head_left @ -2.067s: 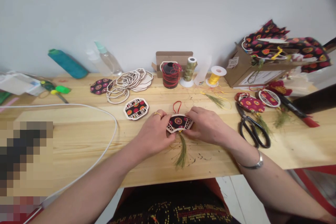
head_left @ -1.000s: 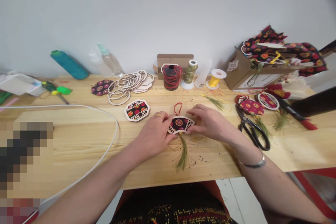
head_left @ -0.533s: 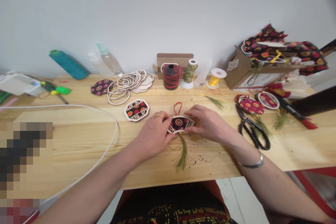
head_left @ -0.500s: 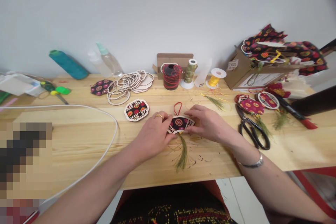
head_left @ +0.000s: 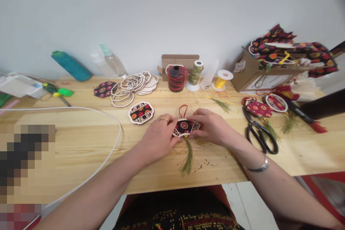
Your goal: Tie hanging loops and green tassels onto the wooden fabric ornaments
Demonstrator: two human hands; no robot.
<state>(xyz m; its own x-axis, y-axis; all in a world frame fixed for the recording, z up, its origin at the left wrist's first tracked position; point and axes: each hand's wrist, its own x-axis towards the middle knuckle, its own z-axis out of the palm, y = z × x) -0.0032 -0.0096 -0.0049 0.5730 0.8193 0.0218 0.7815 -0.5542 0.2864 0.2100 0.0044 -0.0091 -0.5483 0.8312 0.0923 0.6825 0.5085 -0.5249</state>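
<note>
Between my two hands lies a fan-shaped ornament (head_left: 184, 126) with a pale cut-out wooden frame and dark patterned cloth. A red cord loop (head_left: 183, 110) stands at its top, and a green tassel (head_left: 188, 158) hangs from its lower edge toward me. My left hand (head_left: 160, 133) pinches the ornament's left end, thumb below and fingers above. Its right end is gripped by my right hand (head_left: 211, 125) in the same way. Left of it sits another framed ornament (head_left: 141, 113) with red and orange flowers on black cloth.
Black scissors (head_left: 260, 134) and tasselled ornaments (head_left: 259, 109) lie at right, before a cardboard box (head_left: 242, 68) of cloth. Thread spools (head_left: 176, 79) stand at the back near loose wooden frames (head_left: 134, 84). A white cable (head_left: 117, 122) curves across the left side.
My right fingers have shifted slightly left along the ornament's upper edge. Both hands keep hold of the ornament, and the whole view has moved a little.
</note>
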